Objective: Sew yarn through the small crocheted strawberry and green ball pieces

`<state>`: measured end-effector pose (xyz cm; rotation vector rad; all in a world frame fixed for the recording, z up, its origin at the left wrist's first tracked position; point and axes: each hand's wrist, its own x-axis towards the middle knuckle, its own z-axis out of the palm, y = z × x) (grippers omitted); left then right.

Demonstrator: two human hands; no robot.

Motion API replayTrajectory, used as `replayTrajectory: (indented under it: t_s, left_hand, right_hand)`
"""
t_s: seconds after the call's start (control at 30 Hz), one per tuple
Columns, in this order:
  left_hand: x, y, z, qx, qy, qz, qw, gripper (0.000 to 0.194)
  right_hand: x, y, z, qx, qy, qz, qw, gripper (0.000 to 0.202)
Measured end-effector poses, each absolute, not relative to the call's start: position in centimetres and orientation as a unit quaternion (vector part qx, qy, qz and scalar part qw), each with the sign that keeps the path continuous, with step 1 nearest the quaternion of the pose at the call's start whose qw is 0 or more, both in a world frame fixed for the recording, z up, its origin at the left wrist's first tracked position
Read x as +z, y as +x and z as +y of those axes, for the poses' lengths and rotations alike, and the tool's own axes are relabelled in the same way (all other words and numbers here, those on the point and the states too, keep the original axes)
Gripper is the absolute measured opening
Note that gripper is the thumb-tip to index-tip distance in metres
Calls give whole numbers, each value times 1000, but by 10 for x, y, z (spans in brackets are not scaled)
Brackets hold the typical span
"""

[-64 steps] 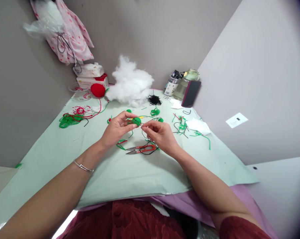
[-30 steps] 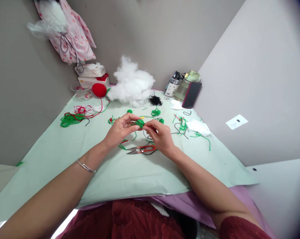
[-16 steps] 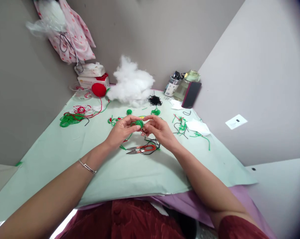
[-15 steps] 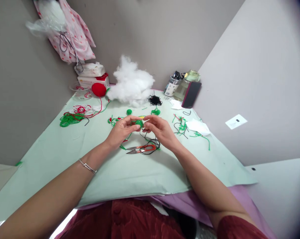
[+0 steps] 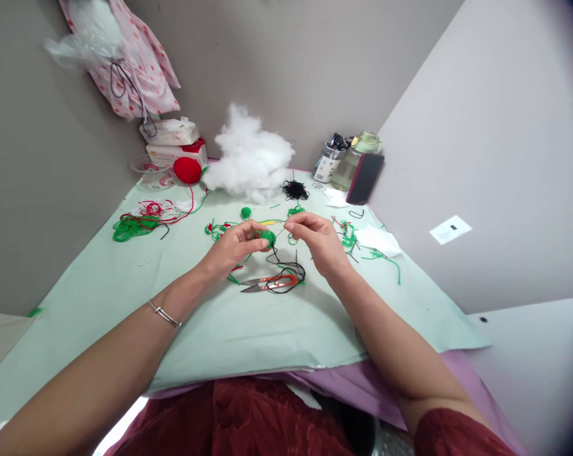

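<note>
Left hand (image 5: 232, 249) pinches a small green ball (image 5: 269, 237), apparently of knitted or crocheted yarn, between thumb and fingers over the middle of a pale green tablecloth (image 5: 205, 345). The ball looks light and soft, likely to give under a squeeze; its woolly surface should cling to the skin rather than slip, and it seems hard to damage. The hold it has is probably the best one: thumb on the near side, fingers behind, leaving the right side bare.

Right hand (image 5: 319, 240), near the ball but not touching it, has thumb and forefinger pressed together on a thin line (image 5: 280, 230) that slants down toward the ball. Whether this is needle or thread is too fine to tell; either would want a light fingertip pinch.

Black thread (image 5: 274, 254) hangs beneath the ball in loose loops, limp and apt to tangle, and trails over orange-handled snips (image 5: 262, 288) lying nearer the wearer.

Just beyond the hands are a slim yellow object (image 5: 267, 223), partly hidden, and another green ball (image 5: 245, 213). Yarn scraps (image 5: 349, 235) lie to the right, a heap of green yarn (image 5: 134, 228) to the left. Farther back rises a fluffy white mound of stuffing (image 5: 251, 155).
</note>
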<state>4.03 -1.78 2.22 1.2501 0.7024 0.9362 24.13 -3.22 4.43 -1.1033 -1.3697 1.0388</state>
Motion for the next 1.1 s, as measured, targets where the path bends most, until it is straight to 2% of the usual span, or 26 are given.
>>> replayTrajectory:
  t_s: [0.23,0.47,0.63,0.73,0.97,1.1]
  left_hand:
    - [26,42,-24,419,478,276,721,28]
    - [20,42,-21,393,485,292,724,28]
    - [24,40,-21,418,470,294,719,29]
    - [26,40,-22,418,480,286,716,27]
    - [19,41,-18,389,533,281,697,29]
    - [17,41,-18,349,565,300,684,29]
  right_hand:
    - [40,234,-32,430,-458,-571,528,17]
    - [51,258,-19,413,-459,-487,618,26]
    - [42,246,-30,541,-433,-524,495,31]
    - [40,230,-39,532,-406,-574,472,27]
    - [43,231,-37,456,-425,-582,522,21]
    - [53,247,-28,439,-422,-498,618,26]
